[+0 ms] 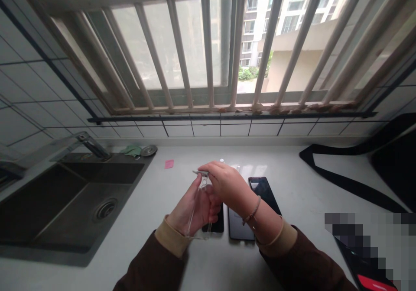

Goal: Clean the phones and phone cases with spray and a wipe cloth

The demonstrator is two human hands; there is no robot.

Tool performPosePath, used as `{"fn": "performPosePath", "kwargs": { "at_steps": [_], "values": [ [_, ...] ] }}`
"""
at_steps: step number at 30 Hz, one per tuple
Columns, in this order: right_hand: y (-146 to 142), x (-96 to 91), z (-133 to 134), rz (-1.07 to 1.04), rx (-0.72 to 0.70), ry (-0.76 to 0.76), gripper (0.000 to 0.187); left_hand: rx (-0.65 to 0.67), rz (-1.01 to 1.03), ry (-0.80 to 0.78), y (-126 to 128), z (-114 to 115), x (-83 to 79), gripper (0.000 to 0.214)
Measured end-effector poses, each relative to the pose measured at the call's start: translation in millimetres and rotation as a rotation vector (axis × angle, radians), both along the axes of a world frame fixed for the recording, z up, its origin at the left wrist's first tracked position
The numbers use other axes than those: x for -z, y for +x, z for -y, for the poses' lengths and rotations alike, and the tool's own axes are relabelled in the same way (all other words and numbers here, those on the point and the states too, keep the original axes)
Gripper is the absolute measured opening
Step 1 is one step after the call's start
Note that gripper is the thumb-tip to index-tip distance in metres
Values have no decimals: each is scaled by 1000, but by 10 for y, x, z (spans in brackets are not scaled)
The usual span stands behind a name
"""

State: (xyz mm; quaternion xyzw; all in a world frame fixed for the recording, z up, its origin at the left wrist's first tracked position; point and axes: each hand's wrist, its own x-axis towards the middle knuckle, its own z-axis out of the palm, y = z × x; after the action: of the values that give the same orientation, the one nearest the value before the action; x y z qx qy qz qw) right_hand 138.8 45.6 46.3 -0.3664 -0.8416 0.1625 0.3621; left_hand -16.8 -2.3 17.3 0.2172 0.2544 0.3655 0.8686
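L hand (195, 208) is palm-up above the counter (146, 226), fingers curled round the lower half of a clear phone case (202, 186). Firm wrap grip, thumb side hidden behind the case. R hand (227, 185) comes over from the right, fingertips pinched tight on the case's top edge, wrist bent down, bead bracelet on the wrist. Both hands closed on the same case, which is held roughly upright and tilted a bit left, mid-air, in front of the body at frame centre. Small grey bit sticks out at the top by the R fingertips; can't tell what it is.

Under and behind the hands, 3 dark phones lie flat on the counter. Left phone (217, 224) is partly covered by the L fingers. Mid phone (240, 228) is just beside it. Right phone (264, 191) is angled away, touching or nearly touching the mid one.

Other stuff: dark sink (97, 172) set in the counter at left w/ faucet (92, 146) over its back rim. Green cloth (131, 150) and round metal drain stopper (148, 150) sit behind the sink near the wall. Pink slip (169, 164) lies on the counter between sink and hands. Black strap (341, 180) runs across the counter on the right, well apart from the hands. Barred window (208, 53) above the tiled wall.
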Motion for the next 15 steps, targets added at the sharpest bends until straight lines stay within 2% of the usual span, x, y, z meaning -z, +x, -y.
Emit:
{"fn": "performPosePath", "kwargs": {
  "at_steps": [4, 9, 13, 15],
  "values": [
    [5, 20, 6, -59, -54, 61, 37, -78, -18, -26, 6, -20, 48, 64],
    [60, 67, -39, -35, -35, 90, 39, -256, 37, -156, -23, -76, 11, 41],
    [48, 96, -33, -44, -154, 160, 39, -311, 80, -194, -50, -117, -13, 30],
    [18, 89, 6, -50, -236, 173, 38, -406, 102, -203, -73, -139, 3, 26]
  ]
}}
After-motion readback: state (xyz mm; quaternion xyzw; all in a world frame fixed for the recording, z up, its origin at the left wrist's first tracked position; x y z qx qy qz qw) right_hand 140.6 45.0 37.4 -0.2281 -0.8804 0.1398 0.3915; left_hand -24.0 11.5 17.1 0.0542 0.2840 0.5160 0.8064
